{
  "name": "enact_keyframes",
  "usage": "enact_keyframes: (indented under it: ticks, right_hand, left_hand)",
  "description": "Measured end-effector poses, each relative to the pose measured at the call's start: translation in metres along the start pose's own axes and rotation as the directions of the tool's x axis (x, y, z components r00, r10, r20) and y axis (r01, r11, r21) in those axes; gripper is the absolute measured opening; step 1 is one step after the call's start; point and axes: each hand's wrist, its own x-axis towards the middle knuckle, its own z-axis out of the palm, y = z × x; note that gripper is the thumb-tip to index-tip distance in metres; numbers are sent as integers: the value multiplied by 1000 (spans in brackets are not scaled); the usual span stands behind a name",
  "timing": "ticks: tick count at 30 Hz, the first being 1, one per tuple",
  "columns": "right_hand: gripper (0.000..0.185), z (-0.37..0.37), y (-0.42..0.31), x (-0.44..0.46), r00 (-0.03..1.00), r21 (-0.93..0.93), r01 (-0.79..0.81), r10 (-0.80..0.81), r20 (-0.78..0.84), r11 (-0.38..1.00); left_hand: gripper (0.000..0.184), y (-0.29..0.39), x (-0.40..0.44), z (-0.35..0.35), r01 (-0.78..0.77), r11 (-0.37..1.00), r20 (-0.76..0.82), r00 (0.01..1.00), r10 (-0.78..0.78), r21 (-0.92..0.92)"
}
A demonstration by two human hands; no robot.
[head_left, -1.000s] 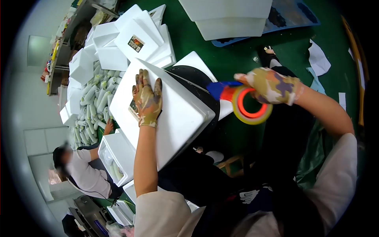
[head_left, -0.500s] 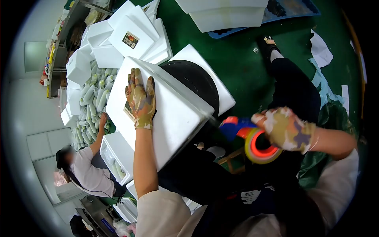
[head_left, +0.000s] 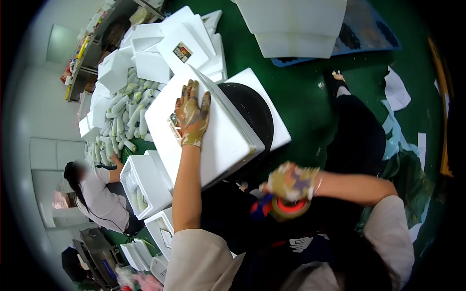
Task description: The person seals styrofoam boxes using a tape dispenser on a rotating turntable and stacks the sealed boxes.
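My left hand (head_left: 192,116), in a camouflage glove, lies flat with its fingers spread on the lid of a white foam box (head_left: 218,140). A printed label (head_left: 174,125) shows beside its palm. The box sits tilted in view over a black round surface (head_left: 250,109) with a white foam piece (head_left: 276,121) beneath. My right hand (head_left: 291,182), in a matching glove and a little blurred, is closed on a blue and red tape dispenser (head_left: 262,207) with a roll of tape (head_left: 290,208), near my lap and apart from the box.
Wrapped pale vegetables (head_left: 127,114) are heaped at the left, by stacked foam boxes and lids (head_left: 182,43). A co-worker (head_left: 104,194) reaches toward the heap. An open foam box (head_left: 145,182) stands nearby. White containers (head_left: 296,29) rest on a blue tray (head_left: 369,29) at the top.
My right hand has moved with the dispenser, first down and then left toward my lap. My left hand stays flat on the box lid. The camera view has shifted slightly.
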Motion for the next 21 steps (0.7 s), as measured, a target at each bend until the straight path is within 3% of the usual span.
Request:
enact_keyframes:
  ticks: [1, 2, 3, 4, 5, 6, 7, 8, 9, 11, 12, 13, 15, 16, 17, 19, 21]
  right_hand:
    - [24, 3, -12, 0, 986, 36, 92, -86, -141, 995]
    - [14, 4, -23, 1, 987, 12, -155, 156, -48, 988]
    - [16, -5, -18, -9, 972, 78, -185, 194, -134, 980]
    - [25, -22, -8, -20, 951, 144, -198, 226, -210, 970]
    - [55, -41, 8, -29, 917, 126, -70, 114, -382, 990]
    - [59, -76, 7, -33, 887, 107, -115, 151, -437, 988]
    - [58, -99, 11, -30, 812, 58, -146, 153, -564, 988]
    - [57, -117, 25, -18, 739, -43, -133, 71, -670, 990]
    - [56, -137, 34, -4, 707, -69, -198, 94, -701, 978]
    - [57, -164, 60, 35, 681, -233, -182, -48, -731, 955]
    - [58, -173, 69, 54, 692, -289, -164, -99, -715, 943]
    - [58, -176, 76, 70, 700, -307, -140, -125, -703, 941]
    - [62, -175, 94, 93, 770, -393, -130, -157, -619, 910]
    - [67, -169, 105, 99, 802, -460, -171, -148, -578, 871]
    - [67, -159, 123, 104, 792, -481, -156, -182, -582, 863]
    - [67, -143, 145, 111, 781, -495, -145, -208, -588, 856]
    - [62, -139, 145, 113, 784, -456, -126, -193, -589, 881]
  left_hand:
    - [53, 1, 0, -2, 13, 1000, -3, 1000, -13, -7]
    - [53, 1, -1, -2, 61, 998, 19, 998, -60, -16]
    - [52, -2, 0, -2, 54, 998, 28, 998, -53, -39]
    - [51, -9, -2, -4, 57, 997, 36, 998, -55, -59]
    - [47, -23, -8, -2, -39, 993, -1, 999, 39, -108]
    - [42, -33, -20, -11, 0, 942, -12, 1000, -5, -336]
    - [40, -38, -41, -29, 140, 716, -1, 981, -193, -684]
    - [41, -48, -73, -45, 82, 689, -112, 966, -232, -720]
    - [43, -81, -110, -44, 164, 768, -172, 926, -337, -619]
    - [55, -112, -208, -45, 219, 761, -326, 806, -494, -611]
    - [63, -98, -240, -51, 489, 716, -204, 736, -645, -498]
    - [51, -117, -294, -10, 567, 376, 141, 667, -731, -732]
    - [45, -108, -316, 18, 682, 173, 556, 695, -455, -711]
    - [43, -79, -295, 9, 677, 394, 640, 729, -243, -622]
    - [43, -84, -295, 22, 673, 387, 629, 735, -254, -630]
    - [41, -108, -305, 79, 432, 722, 430, 879, -205, -540]
    - [38, -129, -318, 130, 146, 937, 256, 964, -64, -316]
